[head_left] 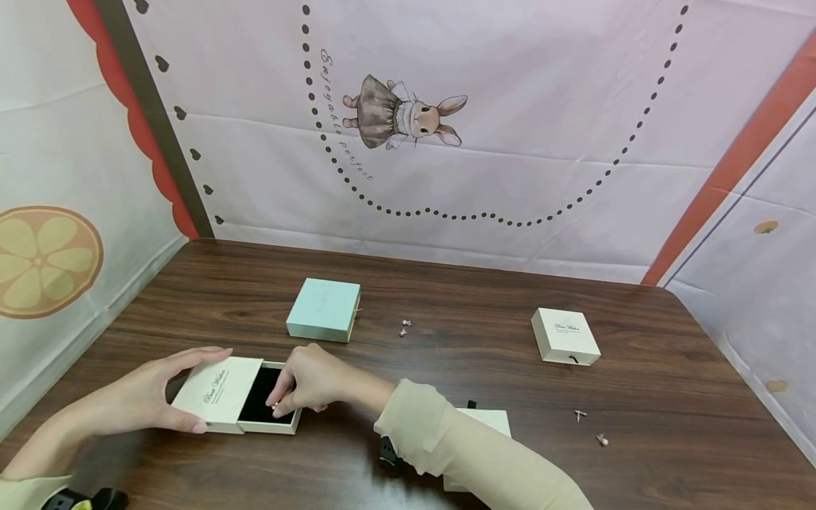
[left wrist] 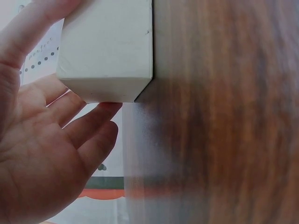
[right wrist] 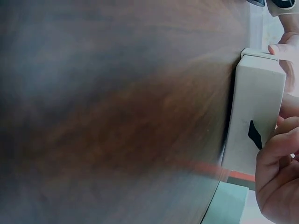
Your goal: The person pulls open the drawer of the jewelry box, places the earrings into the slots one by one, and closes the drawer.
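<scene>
A flat white jewellery box (head_left: pixel 217 388) with dark lettering lies at the front left of the table, its drawer (head_left: pixel 258 397) partly pulled out to the right and lined in black. My left hand (head_left: pixel 143 398) grips the box's outer sleeve, thumb on the near side and fingers round the far side; the left wrist view shows the sleeve's plain end (left wrist: pixel 105 86). Over the black lining, my right hand (head_left: pixel 314 379) pinches a tiny pale earring (head_left: pixel 275 406) between thumb and finger. A black ribbon tab (right wrist: pixel 253 134) shows on the drawer's front in the right wrist view.
Behind stands a mint-green box (head_left: pixel 324 306), with two small earrings (head_left: pixel 404 327) to its right. Another white box (head_left: pixel 565 336) sits at the right, with an earring (head_left: pixel 602 440) and another (head_left: pixel 579 415) nearer. My right forearm partly covers a further white box (head_left: pixel 494 421).
</scene>
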The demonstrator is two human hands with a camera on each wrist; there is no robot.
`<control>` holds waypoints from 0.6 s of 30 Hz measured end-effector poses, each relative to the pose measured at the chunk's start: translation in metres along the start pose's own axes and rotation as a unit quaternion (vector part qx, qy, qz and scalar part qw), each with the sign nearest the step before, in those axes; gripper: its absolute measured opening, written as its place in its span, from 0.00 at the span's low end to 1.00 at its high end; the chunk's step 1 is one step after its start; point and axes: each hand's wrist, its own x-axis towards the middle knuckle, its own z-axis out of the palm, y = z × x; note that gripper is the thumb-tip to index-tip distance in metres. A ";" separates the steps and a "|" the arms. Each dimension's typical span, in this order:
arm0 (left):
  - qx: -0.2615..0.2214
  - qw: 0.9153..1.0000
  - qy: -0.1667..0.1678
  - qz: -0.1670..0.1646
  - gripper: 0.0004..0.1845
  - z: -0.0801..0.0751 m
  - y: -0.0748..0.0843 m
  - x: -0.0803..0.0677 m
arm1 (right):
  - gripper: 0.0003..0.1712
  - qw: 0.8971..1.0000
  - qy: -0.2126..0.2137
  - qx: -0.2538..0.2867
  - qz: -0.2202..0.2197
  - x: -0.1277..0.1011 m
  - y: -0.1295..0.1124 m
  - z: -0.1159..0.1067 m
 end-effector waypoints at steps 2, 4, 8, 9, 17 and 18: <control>0.002 1.000 0.000 0.000 0.45 0.000 0.000 0.000 | 0.05 1.000 -0.002 -0.002 0.001 0.000 0.000 0.000; 0.002 1.000 -0.001 -0.002 0.45 0.000 0.000 0.000 | 0.06 1.000 -0.004 0.006 0.001 0.000 0.000 -0.001; 0.001 1.000 -0.006 -0.007 0.45 -0.001 0.001 0.000 | 0.05 1.000 -0.004 0.014 0.000 0.000 0.001 -0.001; 0.001 1.000 -0.007 -0.009 0.45 -0.001 0.001 0.000 | 0.04 1.000 -0.003 0.013 0.001 0.000 0.001 -0.001; 0.005 1.000 -0.018 -0.021 0.46 -0.002 0.001 0.000 | 0.04 0.999 0.002 0.032 0.010 -0.001 0.003 -0.002; 0.005 1.000 -0.017 -0.020 0.46 -0.003 0.001 0.001 | 0.04 0.999 0.002 0.050 0.015 -0.001 0.004 -0.004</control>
